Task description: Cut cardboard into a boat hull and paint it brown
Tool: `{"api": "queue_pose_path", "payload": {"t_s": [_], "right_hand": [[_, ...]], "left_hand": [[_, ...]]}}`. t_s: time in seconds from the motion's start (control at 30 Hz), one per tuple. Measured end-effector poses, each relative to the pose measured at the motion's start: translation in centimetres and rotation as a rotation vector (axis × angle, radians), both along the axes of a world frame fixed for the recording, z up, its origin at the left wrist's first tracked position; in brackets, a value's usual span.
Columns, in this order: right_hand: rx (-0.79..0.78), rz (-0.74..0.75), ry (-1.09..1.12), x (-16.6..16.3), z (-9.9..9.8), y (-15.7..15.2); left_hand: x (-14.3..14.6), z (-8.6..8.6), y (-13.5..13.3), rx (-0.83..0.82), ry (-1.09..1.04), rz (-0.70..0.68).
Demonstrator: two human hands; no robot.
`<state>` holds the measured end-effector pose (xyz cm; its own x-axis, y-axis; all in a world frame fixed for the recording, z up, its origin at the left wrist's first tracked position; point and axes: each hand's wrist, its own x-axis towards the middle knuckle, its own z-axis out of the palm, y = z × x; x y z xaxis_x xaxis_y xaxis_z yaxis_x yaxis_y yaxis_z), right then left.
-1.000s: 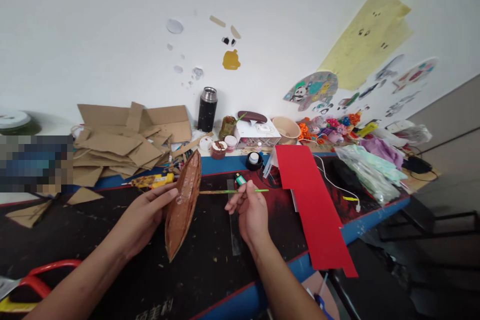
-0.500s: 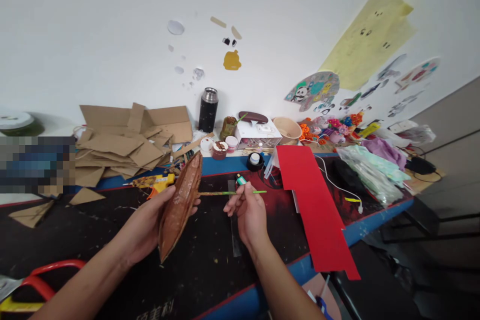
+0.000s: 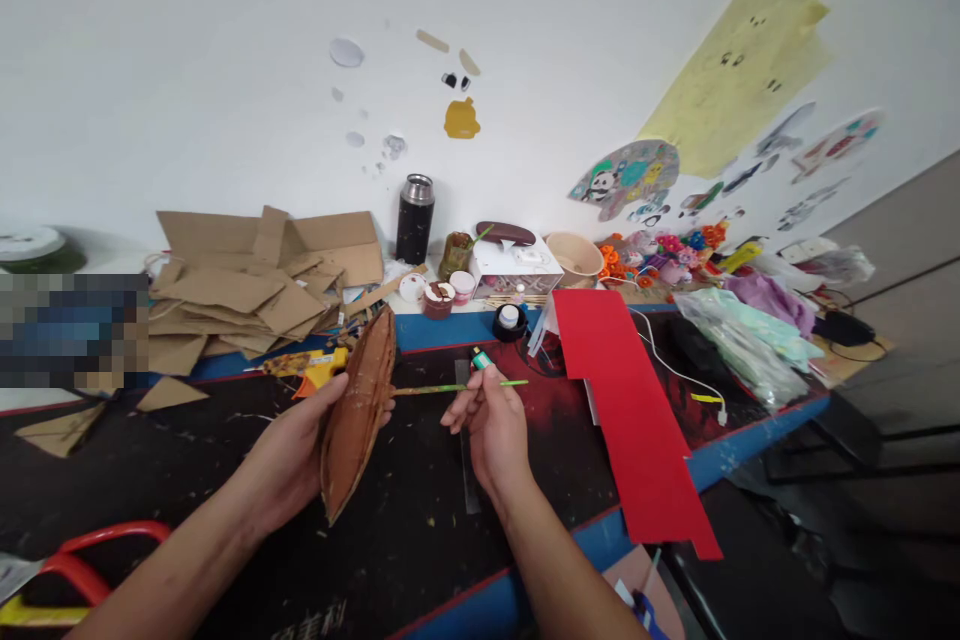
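Note:
My left hand (image 3: pixel 300 430) grips a brown-painted cardboard boat (image 3: pixel 361 410), a long shape pointed at both ends, held tilted above the dark mat. Its fingers wrap behind the boat, so some are hidden. My right hand (image 3: pixel 495 425) pinches a thin green paintbrush (image 3: pixel 431 389) held nearly level. The brush's tip end meets the boat's right side; the bristles are hidden there. Beyond the right hand lies a small green glue-like tube (image 3: pixel 481 357). An open jar of brown paint (image 3: pixel 439 299) stands at the back of the table.
Cardboard scraps (image 3: pixel 247 290) pile up at the back left, with a yellow glue gun (image 3: pixel 322 365) in front. Red-handled scissors (image 3: pixel 82 570) lie at the lower left. A black flask (image 3: pixel 415 220) stands by the wall. Red card (image 3: pixel 630 420) hangs over the right table edge.
The boat has turned slightly in my left hand, showing less of its inner face. The brush stays at its right side, and my right hand has barely shifted left.

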<state>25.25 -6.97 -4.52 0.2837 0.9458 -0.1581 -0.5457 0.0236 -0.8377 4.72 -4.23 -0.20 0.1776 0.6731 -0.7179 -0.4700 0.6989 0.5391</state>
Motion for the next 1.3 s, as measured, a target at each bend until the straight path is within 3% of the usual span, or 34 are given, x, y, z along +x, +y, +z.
{"api": "queue_pose_path", "payload": {"t_s": [0.23, 0.47, 0.73, 0.93, 1.3], "right_hand": [[-0.03, 0.043, 0.016, -0.1, -0.2, -0.6], [0.014, -0.015, 0.022, 0.2, 0.0, 0.8], [-0.042, 0.029, 0.037, -0.1, -0.5, -0.2], [-0.004, -0.024, 0.045, 0.4, -0.3, 1.1], [0.021, -0.094, 0.049, 1.5, 0.6, 3.0]], "left_hand": [[-0.2, 0.1, 0.3, 0.046, -0.028, 0.023], [0.1, -0.3, -0.2, -0.006, -0.032, 0.019], [-0.1, 0.1, 0.0, 0.022, -0.041, 0.013], [0.4, 0.5, -0.3, -0.039, -0.023, 0.015], [0.6, -0.3, -0.9, 0.021, -0.038, -0.063]]}}
